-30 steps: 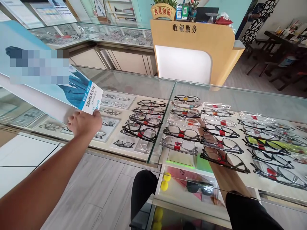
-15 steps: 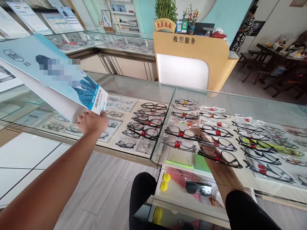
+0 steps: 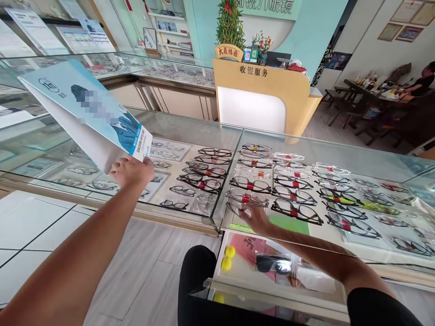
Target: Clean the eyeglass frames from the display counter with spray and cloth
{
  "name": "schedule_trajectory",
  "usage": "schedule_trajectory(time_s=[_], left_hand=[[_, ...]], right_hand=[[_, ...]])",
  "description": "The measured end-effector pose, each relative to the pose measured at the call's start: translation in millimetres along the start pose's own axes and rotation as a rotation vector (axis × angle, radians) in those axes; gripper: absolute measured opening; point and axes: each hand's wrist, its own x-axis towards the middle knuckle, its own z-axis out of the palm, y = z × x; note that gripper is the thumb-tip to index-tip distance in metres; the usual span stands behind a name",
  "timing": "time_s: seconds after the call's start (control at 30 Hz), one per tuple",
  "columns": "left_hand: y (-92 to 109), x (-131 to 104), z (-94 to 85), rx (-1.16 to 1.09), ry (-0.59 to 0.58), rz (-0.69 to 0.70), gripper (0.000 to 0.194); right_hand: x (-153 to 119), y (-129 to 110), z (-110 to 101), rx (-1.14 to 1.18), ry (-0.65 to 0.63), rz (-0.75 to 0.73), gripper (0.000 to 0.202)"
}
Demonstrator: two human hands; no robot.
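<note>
Holding the folder (image 3: pixel 98 129) w/ my L hand (image 3: pixel 133 173) at 9 o'clock: grip closed on its lower corner, thumb on the printed face, fingers curled by the white side. Folder sits at 10 o'clock on my feed, tilted, slanting down to the hand, above the glass case (image 3: pixel 176 222).

My R hand (image 3: pixel 254 219) is btwn 4 & 5 o'clock, under the glass top, fingers & thumb bent at the nr edge of the clear specs (image 3: pixel 246 198) w/ red tag. Can't tell if it grips them; tips too small from my end. R arm (image 3: pixel 316 249) runs out twd 4 o'clock to a black sleeve (image 3: pixel 377 305).

Dark specs (image 3: pixel 294 211), also red-tagged, are just beside that hand at 4 o'clock; green card (image 3: pixel 288 224) lies next to the wrist, same hr.

At 5 o'clock I get an open drawer (image 3: pixel 241 274): sunglasses (image 3: pixel 265 263), pink card (image 3: pixel 246 246), 2 yellow balls (image 3: pixel 230 251).

Spec rows (image 3: pixel 208 170) in the L section sit nr centre. Desk (image 3: pixel 261 81) at 1 o'clock, plant (image 3: pixel 230 27) on it at 12. Far off past 2, a person (image 3: pixel 421 86) by a table (image 3: pixel 370 93).
</note>
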Motion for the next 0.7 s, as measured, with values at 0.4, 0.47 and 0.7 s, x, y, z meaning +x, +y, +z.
schedule_trajectory(time_s=[0.4, 0.47, 0.7], left_hand=[[10.4, -6.3, -7.2, -0.008, -0.009, -0.037, 0.081], [10.5, -7.4, -7.7, -0.015, -0.001, -0.032, 0.08], [11.2, -12.1, -10.2, -0.029, -0.003, -0.012, 0.078]], right_hand=[[-103.4, -39.2, -45.3, 0.498, -0.408, 0.199, 0.026], [-108.0, -48.2, -61.6, 0.528, -0.446, 0.195, 0.033], [-98.8, -120.6, -161.3, 0.556, -0.417, -0.022, 0.028]])
